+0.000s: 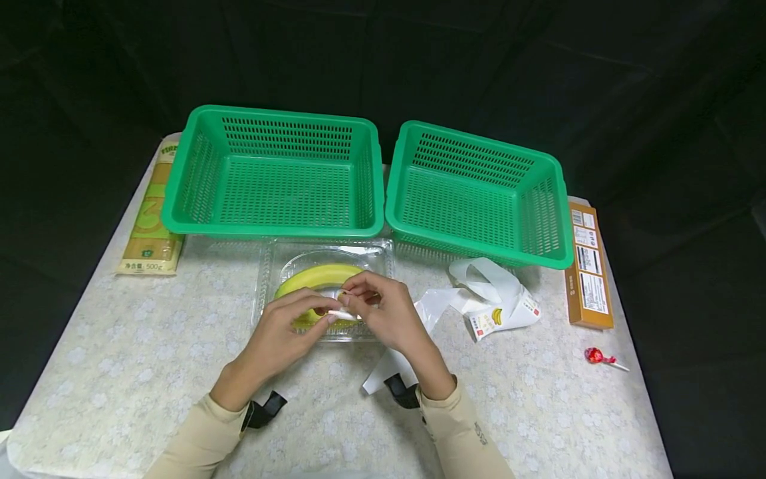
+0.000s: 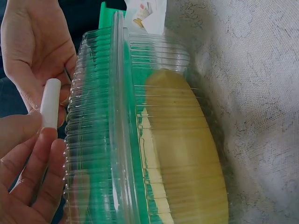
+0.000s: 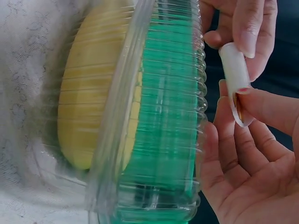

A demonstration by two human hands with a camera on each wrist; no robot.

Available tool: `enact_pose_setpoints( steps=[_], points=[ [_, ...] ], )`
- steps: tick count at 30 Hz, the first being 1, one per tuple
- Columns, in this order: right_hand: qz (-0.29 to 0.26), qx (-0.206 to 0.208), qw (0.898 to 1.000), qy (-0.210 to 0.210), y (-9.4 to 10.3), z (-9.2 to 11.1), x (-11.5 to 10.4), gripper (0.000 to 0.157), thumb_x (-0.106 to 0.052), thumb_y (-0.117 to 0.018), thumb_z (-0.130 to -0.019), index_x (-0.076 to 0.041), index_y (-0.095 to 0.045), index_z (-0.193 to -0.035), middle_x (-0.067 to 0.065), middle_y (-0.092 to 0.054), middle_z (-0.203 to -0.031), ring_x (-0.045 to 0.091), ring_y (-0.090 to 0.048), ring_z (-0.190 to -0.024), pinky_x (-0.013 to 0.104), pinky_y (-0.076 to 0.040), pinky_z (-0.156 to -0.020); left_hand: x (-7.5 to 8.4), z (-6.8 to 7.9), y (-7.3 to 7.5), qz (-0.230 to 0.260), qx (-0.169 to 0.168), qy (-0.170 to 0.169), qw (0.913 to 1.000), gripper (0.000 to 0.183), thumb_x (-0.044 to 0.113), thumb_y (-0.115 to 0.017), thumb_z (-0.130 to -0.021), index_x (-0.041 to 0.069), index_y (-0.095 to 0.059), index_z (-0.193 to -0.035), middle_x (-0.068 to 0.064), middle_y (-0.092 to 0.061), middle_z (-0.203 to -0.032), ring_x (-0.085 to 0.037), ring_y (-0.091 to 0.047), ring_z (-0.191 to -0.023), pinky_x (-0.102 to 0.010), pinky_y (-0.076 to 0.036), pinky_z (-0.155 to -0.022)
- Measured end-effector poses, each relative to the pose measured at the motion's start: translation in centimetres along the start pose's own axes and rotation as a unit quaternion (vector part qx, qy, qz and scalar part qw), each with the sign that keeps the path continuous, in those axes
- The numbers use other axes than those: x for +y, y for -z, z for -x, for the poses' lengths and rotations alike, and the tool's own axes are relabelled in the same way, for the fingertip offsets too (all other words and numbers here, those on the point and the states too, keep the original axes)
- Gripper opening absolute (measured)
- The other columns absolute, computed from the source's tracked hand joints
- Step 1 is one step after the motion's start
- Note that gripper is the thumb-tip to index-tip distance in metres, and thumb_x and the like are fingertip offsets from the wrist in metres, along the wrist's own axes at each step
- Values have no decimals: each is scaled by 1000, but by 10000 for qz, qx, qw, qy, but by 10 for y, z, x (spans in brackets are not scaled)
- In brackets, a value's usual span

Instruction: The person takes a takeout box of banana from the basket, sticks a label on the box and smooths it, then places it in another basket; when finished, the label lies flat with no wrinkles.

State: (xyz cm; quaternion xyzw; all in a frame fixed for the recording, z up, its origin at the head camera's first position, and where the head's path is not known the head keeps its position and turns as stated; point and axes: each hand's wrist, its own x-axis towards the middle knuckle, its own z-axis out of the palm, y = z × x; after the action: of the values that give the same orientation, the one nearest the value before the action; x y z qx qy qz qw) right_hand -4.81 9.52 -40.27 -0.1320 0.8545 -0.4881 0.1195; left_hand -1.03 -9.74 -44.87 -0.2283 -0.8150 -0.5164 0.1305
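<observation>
My left hand (image 1: 287,332) and right hand (image 1: 385,306) meet over the near side of a clear plastic clamshell box (image 1: 385,253). Inside the box lies a yellow banana (image 1: 320,274); more yellow shows lower down behind the fingers. Thumb and fingers of the left hand pinch a small rolled white paper label (image 2: 50,102). At the other end of the roll, the right hand (image 3: 275,135) pinches a curling flap with a red mark, seen in the right wrist view. In both wrist views the box's ribbed wall stands beside the hands.
Two green baskets (image 1: 272,231) (image 1: 479,253) stand behind the box. A noodle packet (image 1: 152,219) lies at left. Right of the hands is a curled white strip with banana print (image 1: 503,313). Farther right are an orange box (image 1: 573,293) and a red lollipop (image 1: 594,355).
</observation>
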Motion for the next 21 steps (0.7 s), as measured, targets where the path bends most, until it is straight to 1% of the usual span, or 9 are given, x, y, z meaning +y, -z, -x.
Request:
enact_pose_setpoints(
  steps=[6,9,12,14,16,19,21],
  points=[
    [-103,80,9999,-53,1,-4,0,10,-15,-71,-94,-12,-73,-103,6,-76,-90,11,-66,-75,27,-56,-75,-2,-1,-1,-69,142,-19,9999,20,3,-79,-84,11,-78,-103,0,-74,-92,-12,-67,-86,-30,-54,-76],
    [-161,102,9997,-119,0,-4,0,10,-15,-70,-95,-11,-73,-103,5,-77,-90,12,-68,-75,26,-56,-73,-2,-1,-2,-137,208,-62,9997,20,3,-80,-82,10,-79,-101,0,-74,-89,-11,-66,-82,-31,-53,-72],
    [-168,104,9997,-157,-1,-4,0,10,-14,-69,-95,-11,-73,-103,6,-77,-91,18,-71,-79,26,-56,-74,-2,-2,-2,-313,210,-99,9992,20,4,-82,-80,10,-80,-99,1,-75,-88,-11,-65,-80,-29,-52,-71],
    [-180,119,9997,-138,-1,-5,0,9,-13,-69,-95,-10,-73,-103,7,-78,-92,23,-73,-83,28,-57,-77,-2,-2,-3,-440,186,-78,9988,19,6,-83,-80,11,-81,-99,2,-74,-87,-11,-65,-80,-27,-52,-72],
    [-133,153,9998,-81,-2,-7,-1,9,-12,-69,-95,-10,-73,-102,7,-78,-93,25,-74,-85,29,-58,-78,-1,-2,-2,-527,162,-36,9985,19,6,-83,-80,11,-81,-99,2,-74,-87,-11,-65,-81,-27,-52,-73],
    [-3,217,9997,85,-2,-10,-1,8,-13,-69,-95,-10,-74,-101,6,-78,-93,22,-74,-85,30,-58,-78,-1,-3,-2,-645,195,-17,9977,19,5,-82,-81,11,-81,-99,2,-74,-87,-13,-66,-83,-29,-53,-74],
    [64,234,9995,181,-2,-13,-2,8,-14,-69,-95,-10,-74,-100,6,-78,-95,19,-73,-86,31,-58,-79,-1,-4,-2,-778,250,-63,9966,19,6,-82,-81,11,-81,-100,1,-74,-88,-14,-66,-84,-30,-54,-75]
  ],
)
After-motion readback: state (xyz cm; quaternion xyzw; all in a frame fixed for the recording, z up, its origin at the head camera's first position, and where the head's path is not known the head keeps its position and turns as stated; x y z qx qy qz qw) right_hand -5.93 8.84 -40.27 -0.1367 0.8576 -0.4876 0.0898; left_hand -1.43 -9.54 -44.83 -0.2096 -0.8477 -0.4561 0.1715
